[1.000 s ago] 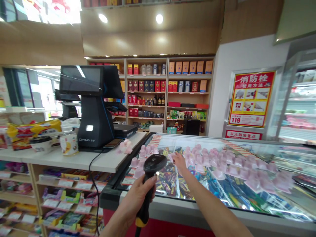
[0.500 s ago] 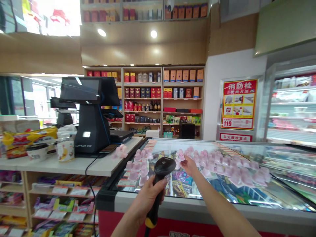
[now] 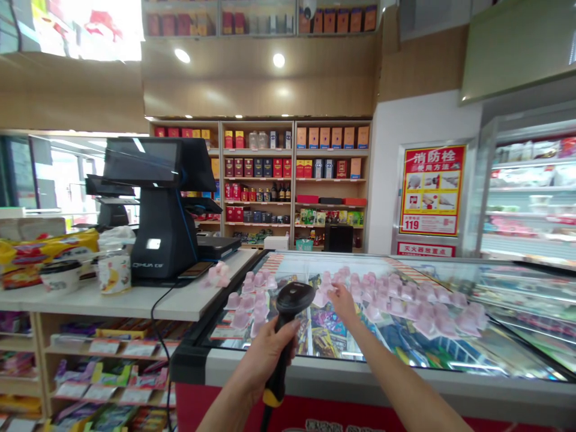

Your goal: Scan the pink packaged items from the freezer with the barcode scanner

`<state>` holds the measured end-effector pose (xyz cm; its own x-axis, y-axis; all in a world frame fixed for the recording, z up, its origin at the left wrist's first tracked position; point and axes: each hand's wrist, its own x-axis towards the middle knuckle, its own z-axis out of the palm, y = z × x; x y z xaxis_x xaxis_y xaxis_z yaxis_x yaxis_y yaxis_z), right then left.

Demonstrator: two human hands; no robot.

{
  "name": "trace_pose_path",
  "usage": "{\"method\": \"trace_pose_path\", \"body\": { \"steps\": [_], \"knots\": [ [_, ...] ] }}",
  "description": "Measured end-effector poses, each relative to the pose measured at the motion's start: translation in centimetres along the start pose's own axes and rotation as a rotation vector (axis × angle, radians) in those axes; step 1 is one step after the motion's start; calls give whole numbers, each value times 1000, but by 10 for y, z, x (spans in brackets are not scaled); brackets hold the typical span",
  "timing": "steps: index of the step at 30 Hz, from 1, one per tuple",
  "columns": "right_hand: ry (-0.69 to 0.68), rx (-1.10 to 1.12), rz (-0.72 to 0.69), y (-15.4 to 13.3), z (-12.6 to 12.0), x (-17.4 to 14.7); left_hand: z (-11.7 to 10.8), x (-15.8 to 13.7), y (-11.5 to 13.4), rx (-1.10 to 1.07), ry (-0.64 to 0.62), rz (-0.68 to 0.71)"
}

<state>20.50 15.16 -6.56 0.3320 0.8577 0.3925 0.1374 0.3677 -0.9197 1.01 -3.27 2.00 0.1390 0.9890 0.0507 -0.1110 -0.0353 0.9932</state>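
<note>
My left hand (image 3: 265,355) grips a black barcode scanner (image 3: 294,298) with a yellow band at the handle's base, its head pointing away over the freezer. My right hand (image 3: 344,303) reaches across the glass freezer lid (image 3: 454,357), its fingertips on a pink jelly cup (image 3: 322,296) just right of the scanner head, low over the glass. Several more pink cups (image 3: 405,300) lie spread over the lid to the right. A smaller bunch of pink cups (image 3: 252,298) lies to the left of the scanner.
A black checkout terminal (image 3: 162,204) stands on the white counter (image 3: 112,300) at left, its cable hanging over the edge. Snack packs and tubs (image 3: 54,252) sit beside it. Shelves of boxes (image 3: 292,174) line the back wall; a fridge (image 3: 526,192) stands at right.
My right hand picked a pink cup off the glass, raised it beside the scanner head, and has now lowered it toward the lid. The scanner shifted slightly right.
</note>
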Motion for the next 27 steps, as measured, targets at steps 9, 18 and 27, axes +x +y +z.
{"method": "trace_pose_path", "body": {
  "steps": [9, 18, 27],
  "knots": [
    [0, -434, -257, 24, 0, -14, -12, 13, -8, -10, 41, -28],
    [-210, -532, -516, -8, 49, -37, -36, 27, -16, -4, 73, -18],
    [-574, -150, -330, -20, 133, -91, -68, 10, -6, 0, 182, -4]
  ]
}}
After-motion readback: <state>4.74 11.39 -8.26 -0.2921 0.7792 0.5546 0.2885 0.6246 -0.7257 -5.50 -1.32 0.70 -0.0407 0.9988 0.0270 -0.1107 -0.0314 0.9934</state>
